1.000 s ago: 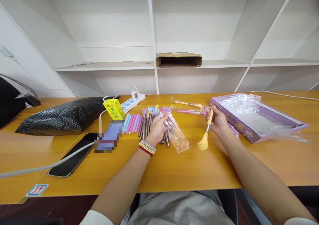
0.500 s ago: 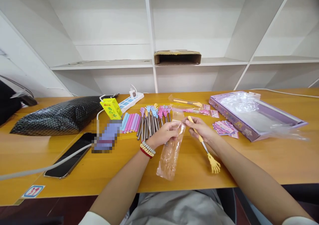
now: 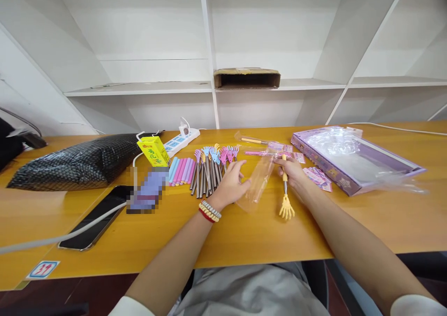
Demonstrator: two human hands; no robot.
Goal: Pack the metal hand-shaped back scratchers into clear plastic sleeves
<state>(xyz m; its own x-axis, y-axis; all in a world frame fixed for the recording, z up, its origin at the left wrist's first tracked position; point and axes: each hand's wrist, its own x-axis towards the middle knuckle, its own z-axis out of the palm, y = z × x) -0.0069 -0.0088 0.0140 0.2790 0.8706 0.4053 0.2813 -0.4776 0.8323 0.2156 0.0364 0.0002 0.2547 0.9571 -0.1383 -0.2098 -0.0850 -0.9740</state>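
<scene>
My right hand (image 3: 294, 170) grips a yellow back scratcher (image 3: 287, 208), its hand-shaped end pointing down toward me over the table. A clear plastic bag (image 3: 260, 183) hangs beside that hand; its upper end meets the fingers, and I cannot tell how firmly it is held. My left hand (image 3: 232, 185) is open at the bag's left side, fingers spread, with nothing in it. Left of it lie several back scratchers with blue, pink and purple heads (image 3: 215, 156) and metal rods. Several pastel handle tubes (image 3: 181, 171) lie beside them.
Behind the hands are bagged back scratchers (image 3: 254, 153). Small pink cards (image 3: 318, 178) and a purple box (image 3: 344, 181) holding clear plastic lie right. At left are a phone (image 3: 96, 218), a yellow carton (image 3: 153, 151), a power strip (image 3: 179, 141) and a black bubble-wrap parcel (image 3: 77, 167).
My left hand has let go of the plastic bag and opened. My right hand has shifted slightly right and up with the yellow back scratcher, and the bag has moved with it.
</scene>
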